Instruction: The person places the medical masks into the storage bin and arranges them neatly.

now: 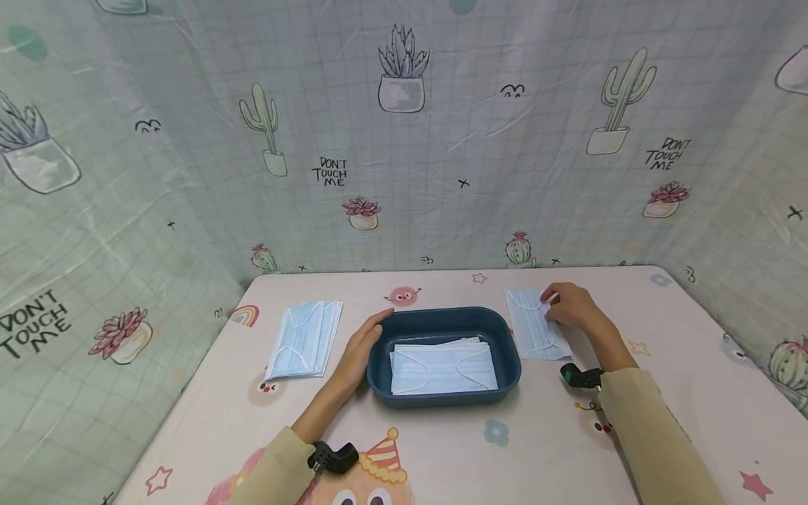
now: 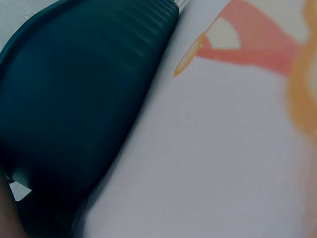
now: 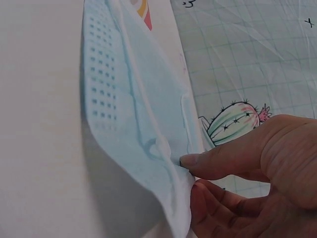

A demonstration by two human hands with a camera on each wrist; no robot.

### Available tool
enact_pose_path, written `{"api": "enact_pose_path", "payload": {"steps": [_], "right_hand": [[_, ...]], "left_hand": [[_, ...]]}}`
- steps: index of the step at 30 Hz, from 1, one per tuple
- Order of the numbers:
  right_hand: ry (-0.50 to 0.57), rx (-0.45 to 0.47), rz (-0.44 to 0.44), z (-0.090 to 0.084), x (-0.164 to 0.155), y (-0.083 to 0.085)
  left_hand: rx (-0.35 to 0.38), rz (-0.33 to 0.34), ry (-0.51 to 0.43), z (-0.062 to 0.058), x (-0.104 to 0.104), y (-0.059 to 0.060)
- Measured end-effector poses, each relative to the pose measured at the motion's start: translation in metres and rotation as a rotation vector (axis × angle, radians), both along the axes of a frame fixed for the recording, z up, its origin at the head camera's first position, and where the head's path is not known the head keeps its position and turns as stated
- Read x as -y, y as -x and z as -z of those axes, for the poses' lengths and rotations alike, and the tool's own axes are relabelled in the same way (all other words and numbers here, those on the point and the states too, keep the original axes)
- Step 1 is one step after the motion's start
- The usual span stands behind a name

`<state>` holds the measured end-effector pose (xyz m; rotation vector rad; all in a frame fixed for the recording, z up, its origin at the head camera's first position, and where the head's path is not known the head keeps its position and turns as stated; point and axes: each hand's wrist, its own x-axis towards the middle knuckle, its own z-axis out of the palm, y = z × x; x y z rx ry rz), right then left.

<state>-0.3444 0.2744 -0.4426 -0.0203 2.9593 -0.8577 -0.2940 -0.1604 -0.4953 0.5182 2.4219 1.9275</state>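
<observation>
A dark blue plastic basin (image 1: 442, 401) stands on the table with several light blue face masks (image 1: 445, 368) lying inside. My left hand (image 1: 362, 347) rests against its left side, fingers straight along the rim. In the left wrist view the outer wall of the basin (image 2: 74, 99) takes up the left part, with a sliver of the hand at the bottom corner. To the right of the basin, my right hand (image 1: 571, 306) pinches the edge of another face mask (image 1: 530, 322). The right wrist view shows that mask (image 3: 133, 114) between thumb and fingers, its near edge lifted.
A pile of face masks (image 1: 306, 340) lies left of the basin. The table (image 1: 442, 456) has a cartoon-print cover, and a cactus-print curtain (image 1: 404, 154) hangs behind it and at both sides. Black wrist cameras (image 1: 332, 457) sit at both sleeves.
</observation>
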Motion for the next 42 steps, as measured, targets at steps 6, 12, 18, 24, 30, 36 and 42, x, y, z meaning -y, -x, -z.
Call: {"api": "enact_pose_path", "payload": {"steps": [6,12,18,24,30,36,42], "right_hand": [[-0.003,0.001,0.006,-0.002,0.001,0.001],[-0.007,-0.005,0.007,-0.002,0.001,0.003],[0.003,-0.003,-0.005,-0.004,0.003,0.002],[-0.004,0.018,0.003,-0.004,0.003,0.003],[-0.019,0.047,0.043,-0.008,0.004,0.001],[-0.018,0.048,0.048,-0.012,0.002,-0.003],[-0.002,0.036,0.034,-0.010,0.000,-0.002]], "left_hand": [[0.002,0.002,-0.002,-0.002,0.000,0.001],[-0.003,0.000,0.003,-0.003,0.001,0.002],[0.004,-0.006,0.001,-0.004,0.001,0.001],[0.004,-0.007,0.001,-0.005,0.000,0.001],[0.009,-0.002,0.003,-0.004,0.000,0.002],[0.013,-0.001,0.002,-0.002,0.001,0.002],[0.005,-0.006,-0.002,-0.002,0.001,0.001]]}}
